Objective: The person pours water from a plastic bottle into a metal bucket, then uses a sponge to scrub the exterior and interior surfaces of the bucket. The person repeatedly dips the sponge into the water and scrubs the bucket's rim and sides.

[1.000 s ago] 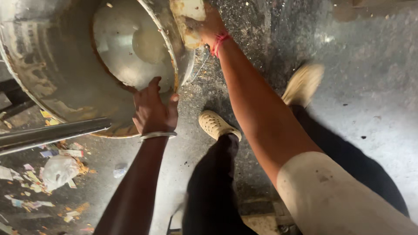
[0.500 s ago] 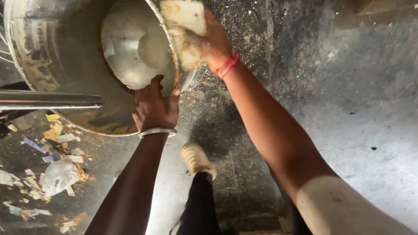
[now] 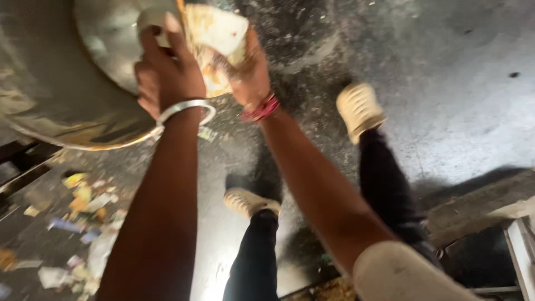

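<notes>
A large round metal pot (image 3: 61, 95) lies tilted at the upper left, its shiny inside facing me. My left hand (image 3: 167, 72), with a metal bangle at the wrist, grips the pot's rim. My right hand (image 3: 248, 72), with a red thread at the wrist, holds a pale, stained scrubbing sponge (image 3: 217, 39) at the pot's rim, right beside the left hand. The frame is blurred, so the finger contact is hard to read.
Wet dark concrete floor (image 3: 446, 83) spreads to the right. My two feet in cream shoes (image 3: 359, 108) and dark trousers stand below. Scraps of litter (image 3: 78, 223) lie at the lower left. A dark metal bar (image 3: 22, 173) runs at left; a step edge (image 3: 479, 206) sits at right.
The view has swung; the pot has moved up and left in frame. My left hand rose along the rim to meet the right hand with the sponge. My feet have stepped.
</notes>
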`<state>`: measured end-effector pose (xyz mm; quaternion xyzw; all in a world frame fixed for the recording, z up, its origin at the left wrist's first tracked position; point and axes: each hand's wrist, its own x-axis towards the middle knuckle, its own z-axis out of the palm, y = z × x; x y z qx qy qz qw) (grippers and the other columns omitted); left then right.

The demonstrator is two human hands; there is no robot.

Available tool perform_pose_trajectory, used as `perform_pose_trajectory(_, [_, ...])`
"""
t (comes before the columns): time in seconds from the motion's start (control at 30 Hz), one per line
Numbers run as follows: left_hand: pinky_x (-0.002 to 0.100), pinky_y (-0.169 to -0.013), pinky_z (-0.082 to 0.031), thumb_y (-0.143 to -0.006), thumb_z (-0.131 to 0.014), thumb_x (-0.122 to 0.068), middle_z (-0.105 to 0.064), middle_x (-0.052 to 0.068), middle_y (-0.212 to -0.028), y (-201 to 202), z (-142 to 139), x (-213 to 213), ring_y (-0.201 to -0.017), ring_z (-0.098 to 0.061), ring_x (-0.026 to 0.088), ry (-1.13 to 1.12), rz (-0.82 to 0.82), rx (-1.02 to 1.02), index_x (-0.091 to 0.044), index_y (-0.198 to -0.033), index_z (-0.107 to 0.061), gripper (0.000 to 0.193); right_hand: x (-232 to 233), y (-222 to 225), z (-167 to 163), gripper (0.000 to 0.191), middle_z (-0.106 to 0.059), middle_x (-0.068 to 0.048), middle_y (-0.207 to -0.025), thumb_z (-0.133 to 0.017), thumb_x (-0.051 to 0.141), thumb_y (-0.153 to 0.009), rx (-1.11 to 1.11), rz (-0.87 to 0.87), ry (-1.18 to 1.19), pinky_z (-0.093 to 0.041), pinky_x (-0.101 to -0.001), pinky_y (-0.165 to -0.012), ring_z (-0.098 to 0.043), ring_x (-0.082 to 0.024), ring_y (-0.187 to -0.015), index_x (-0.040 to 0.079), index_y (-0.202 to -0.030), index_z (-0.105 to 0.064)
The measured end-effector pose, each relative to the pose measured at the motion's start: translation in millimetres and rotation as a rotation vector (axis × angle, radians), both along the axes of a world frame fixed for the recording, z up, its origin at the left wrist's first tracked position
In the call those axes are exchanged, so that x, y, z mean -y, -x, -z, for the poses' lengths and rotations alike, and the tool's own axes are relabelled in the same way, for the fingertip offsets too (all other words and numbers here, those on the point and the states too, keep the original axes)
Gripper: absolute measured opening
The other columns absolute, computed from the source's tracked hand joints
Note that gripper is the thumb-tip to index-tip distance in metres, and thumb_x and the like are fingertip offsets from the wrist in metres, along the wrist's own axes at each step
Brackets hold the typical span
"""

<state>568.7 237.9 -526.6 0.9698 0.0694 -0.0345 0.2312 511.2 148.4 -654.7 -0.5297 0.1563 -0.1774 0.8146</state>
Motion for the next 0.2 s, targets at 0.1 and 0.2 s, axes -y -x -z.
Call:
perform_pose_trajectory(0.1, [0.051, -0.069, -0.057, -0.104, -0.043, -0.065, -0.076, 0.007, -0.087, 7, -10, -12, -0.083, -0.074, 0.03, 0.002, 0.055, 0.147, -0.015, -0.113, -0.068, 0.057, -20, 49, 16, 0.048, -0.077, -0.012, -0.123, -0.087, 0.015, -0.091, -0.485, 0.063, 0.151, -0.063, -0.0371, -0.093, -0.075, -0.023, -0.106, -0.001, -0.13, -0.066])
perform_pose_trajectory(0.2, [0.05, -0.067, -0.056, -0.107, -0.049, -0.058, -0.074, 0.01, -0.089, 1, -20, -6, -0.087, -0.071, 0.032, -0.002, 0.135, 0.231, -0.011, -0.095, -0.069, 0.052, -33, 98, 40, 0.046, -0.071, -0.007, -0.121, -0.075, 0.01, -0.089, -0.579, 0.137, -0.439, -0.059, -0.0375, -0.089, -0.072, -0.023, -0.104, 0.002, -0.131, -0.06])
